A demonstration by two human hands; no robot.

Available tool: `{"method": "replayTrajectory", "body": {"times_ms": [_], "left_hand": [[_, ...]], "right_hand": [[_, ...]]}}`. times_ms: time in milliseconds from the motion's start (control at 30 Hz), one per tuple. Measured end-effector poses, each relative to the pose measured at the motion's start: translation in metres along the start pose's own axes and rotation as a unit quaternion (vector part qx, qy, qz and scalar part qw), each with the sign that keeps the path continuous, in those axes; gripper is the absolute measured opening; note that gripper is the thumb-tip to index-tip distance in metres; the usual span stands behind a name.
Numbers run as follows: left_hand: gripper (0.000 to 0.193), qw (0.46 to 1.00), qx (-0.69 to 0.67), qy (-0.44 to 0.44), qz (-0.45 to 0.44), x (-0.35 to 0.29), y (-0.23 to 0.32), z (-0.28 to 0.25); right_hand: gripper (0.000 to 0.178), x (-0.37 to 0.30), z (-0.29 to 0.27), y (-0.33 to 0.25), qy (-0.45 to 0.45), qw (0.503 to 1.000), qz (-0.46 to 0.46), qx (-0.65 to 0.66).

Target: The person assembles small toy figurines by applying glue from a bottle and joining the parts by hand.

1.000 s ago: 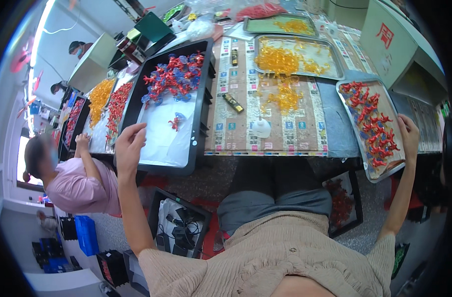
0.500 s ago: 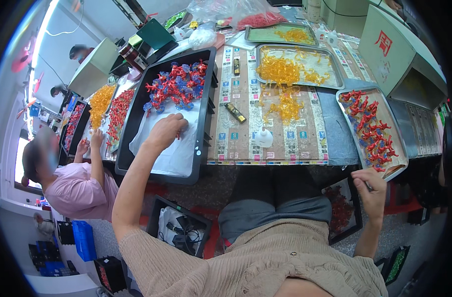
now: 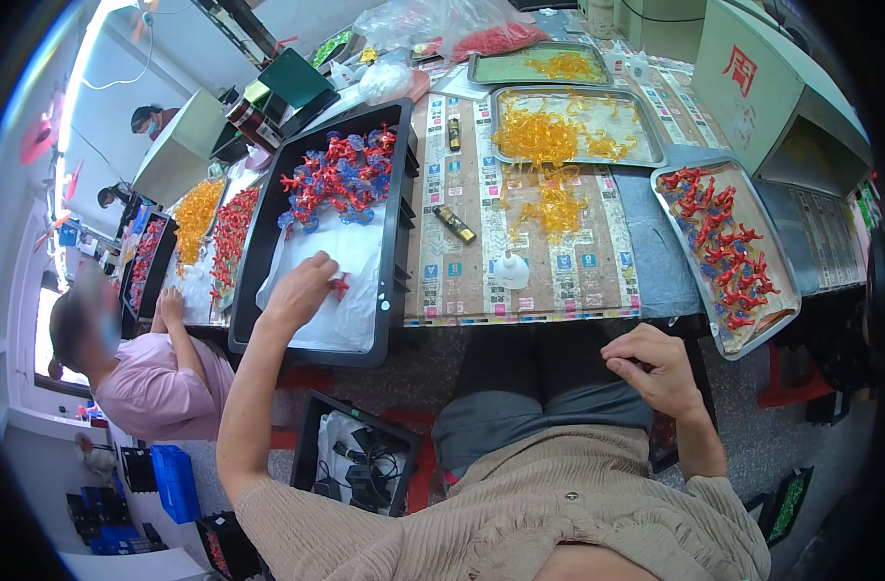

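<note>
My left hand (image 3: pixel 302 289) rests inside the black tray (image 3: pixel 399 252) on its white sheet (image 3: pixel 350 254), with the fingertips on a small red plastic piece (image 3: pixel 339 285). A heap of red and blue pieces (image 3: pixel 338 177) fills the far half of that tray. My right hand (image 3: pixel 656 368) hovers over my lap below the table edge, fingers loosely curled, with nothing visible in it. To the right lies a metal tray of red pieces (image 3: pixel 728 247).
Orange pieces (image 3: pixel 549 145) fill two metal trays and spill onto the mat. A dark lighter-like stick (image 3: pixel 455 224) and a small white bottle (image 3: pixel 509 271) lie on the mat. A person in pink (image 3: pixel 142 373) works at my left. A grey machine (image 3: pixel 777 97) stands at the right.
My left hand moved into the black tray and onto the red piece. My right hand left the right tray's edge and dropped to my lap.
</note>
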State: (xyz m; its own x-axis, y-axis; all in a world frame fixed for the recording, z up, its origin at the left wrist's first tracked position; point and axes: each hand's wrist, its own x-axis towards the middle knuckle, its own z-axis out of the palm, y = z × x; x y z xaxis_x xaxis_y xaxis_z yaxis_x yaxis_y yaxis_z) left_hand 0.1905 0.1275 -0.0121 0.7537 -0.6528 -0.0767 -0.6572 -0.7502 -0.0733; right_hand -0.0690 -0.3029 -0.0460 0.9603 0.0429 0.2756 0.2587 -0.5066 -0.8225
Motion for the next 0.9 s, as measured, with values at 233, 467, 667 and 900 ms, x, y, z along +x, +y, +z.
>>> {"method": "replayTrajectory", "body": {"times_ms": [233, 467, 667, 900], "left_hand": [[0.024, 0.783, -0.528, 0.302, -0.132, -0.033, -0.007, -0.003], [0.032, 0.514, -0.814, 0.235, -0.136, -0.054, 0.136, -0.037], [0.039, 0.417, -0.886, 0.139, -0.148, -0.050, 0.207, -0.014], [0.037, 0.428, -0.885, 0.107, -0.145, -0.028, 0.241, 0.021]], "right_hand": [[0.016, 0.034, 0.025, 0.011, 0.023, 1.000, -0.005, -0.015], [0.047, 0.100, 0.086, 0.021, 0.145, 0.986, -0.039, -0.068], [0.047, 0.113, 0.107, 0.037, 0.050, 0.998, 0.039, 0.030], [0.044, 0.062, 0.059, 0.014, 0.082, 0.993, 0.022, 0.081]]}}
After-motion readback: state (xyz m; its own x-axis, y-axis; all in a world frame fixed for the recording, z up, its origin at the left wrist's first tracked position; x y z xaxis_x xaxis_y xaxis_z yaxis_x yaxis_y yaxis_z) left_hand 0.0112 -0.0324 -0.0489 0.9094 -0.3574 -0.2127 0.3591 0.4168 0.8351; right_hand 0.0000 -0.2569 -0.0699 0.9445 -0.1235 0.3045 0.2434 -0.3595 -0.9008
